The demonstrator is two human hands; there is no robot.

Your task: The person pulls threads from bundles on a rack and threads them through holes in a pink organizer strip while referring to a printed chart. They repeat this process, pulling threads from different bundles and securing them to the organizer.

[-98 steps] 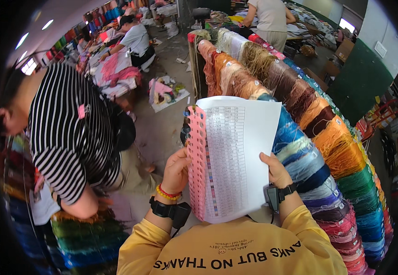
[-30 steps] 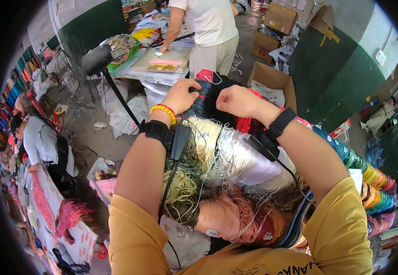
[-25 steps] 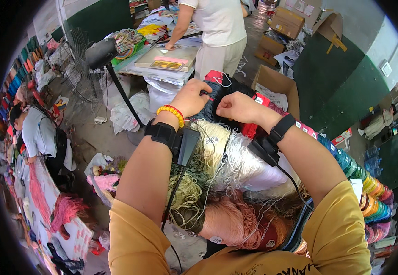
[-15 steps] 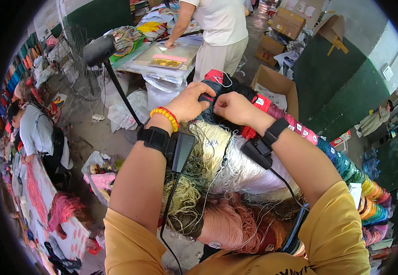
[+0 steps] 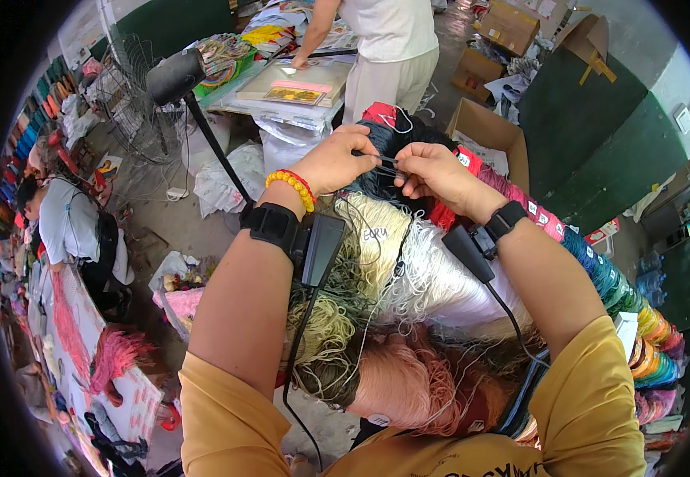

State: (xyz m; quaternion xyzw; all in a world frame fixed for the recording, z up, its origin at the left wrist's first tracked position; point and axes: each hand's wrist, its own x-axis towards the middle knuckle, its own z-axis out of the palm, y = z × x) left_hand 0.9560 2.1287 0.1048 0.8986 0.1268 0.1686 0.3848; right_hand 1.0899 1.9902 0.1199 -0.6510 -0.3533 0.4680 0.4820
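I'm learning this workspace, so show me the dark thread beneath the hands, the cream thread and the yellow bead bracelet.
Dark thread (image 5: 374, 186), head view: strands on its near side.
Cream thread (image 5: 370, 256), head view: strands in its lower half.
Yellow bead bracelet (image 5: 292, 180), head view: beads midway along its visible arc.

Bright, diffuse light on my right hand (image 5: 443, 176); white thread (image 5: 423, 266) glares slightly. Fisheye warps edges, corners black.

Strands (image 5: 387, 168) between left hand (image 5: 337, 162) and right hand (image 5: 443, 176)

Dark strands (image 5: 387, 169); cream skein (image 5: 370, 226); white skein (image 5: 431, 270); peach skein (image 5: 397, 385); mustard sleeve (image 5: 591, 397).
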